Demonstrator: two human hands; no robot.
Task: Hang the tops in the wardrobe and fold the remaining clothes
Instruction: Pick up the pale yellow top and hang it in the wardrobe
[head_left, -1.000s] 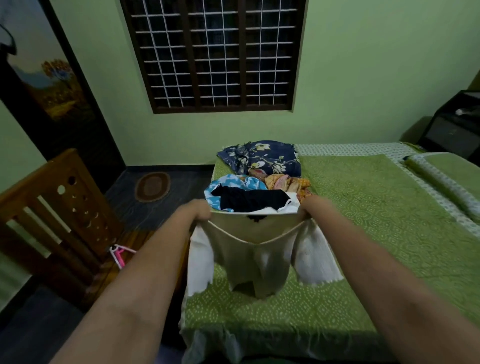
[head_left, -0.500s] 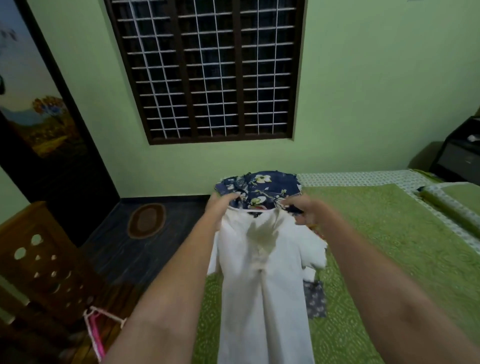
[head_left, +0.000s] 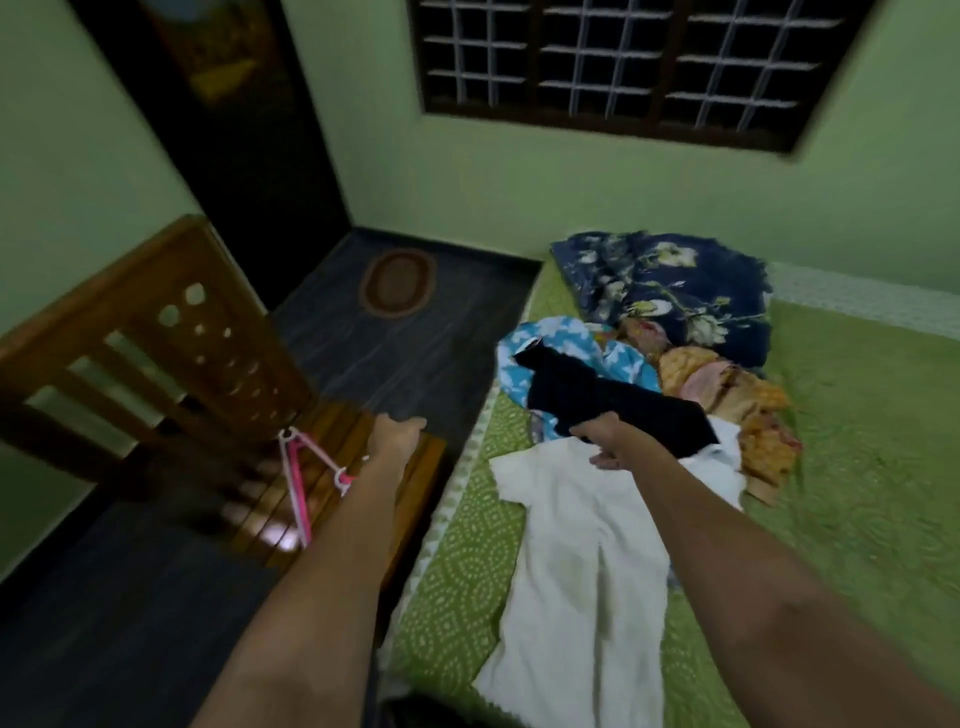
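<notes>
A white top (head_left: 582, 561) lies lengthwise on the green bedspread (head_left: 857, 467), its collar towards the clothes pile. My right hand (head_left: 605, 441) holds the top at the collar, right beside a black garment (head_left: 597, 400). My left hand (head_left: 397, 434) has let go and reaches out over the wooden chair seat (head_left: 415, 467), fingers loosely curled with nothing in them. A pink and white hanger (head_left: 301, 478) leans on that chair, just left of my left forearm. The pile also holds a blue and white garment (head_left: 566, 343), an orange patterned one (head_left: 727, 395) and a navy floral one (head_left: 670, 291).
The wooden chair back (head_left: 156, 353) stands left of the bed. A dark door (head_left: 234, 130) is in the far left corner, with an oval mat (head_left: 399, 283) on the dark floor. A barred window (head_left: 623, 62) is in the green wall behind the bed.
The white top, held up by both hands before, now lies on the bed. My left hand released it and swung left towards the chair and hanger. My view turned left and down.
</notes>
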